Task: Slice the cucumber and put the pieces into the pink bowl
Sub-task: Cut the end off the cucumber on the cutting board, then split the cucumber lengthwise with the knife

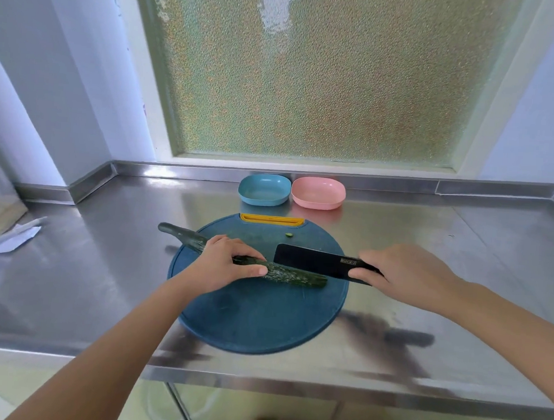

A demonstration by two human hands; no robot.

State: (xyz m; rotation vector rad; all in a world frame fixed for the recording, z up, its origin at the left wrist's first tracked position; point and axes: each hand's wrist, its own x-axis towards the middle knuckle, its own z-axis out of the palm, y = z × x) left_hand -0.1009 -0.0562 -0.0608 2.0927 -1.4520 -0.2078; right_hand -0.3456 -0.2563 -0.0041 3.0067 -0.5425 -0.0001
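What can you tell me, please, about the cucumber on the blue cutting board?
The cucumber is long, slim and dark green, with bumpy, pale-flecked skin. It lies flat, slanting across the round cutting board, its tapered left end overhanging the steel counter. The left hand grips its middle. The right hand holds a black knife by its right end; whether they touch is unclear.

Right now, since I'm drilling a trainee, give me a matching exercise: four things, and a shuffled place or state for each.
1 cucumber
2 knife
3 pink bowl
4 cut piece

a held by right hand
b empty, right of blue bowl
c loose on board near yellow handle
d held by left hand

Pairs: 1-d, 2-a, 3-b, 4-c
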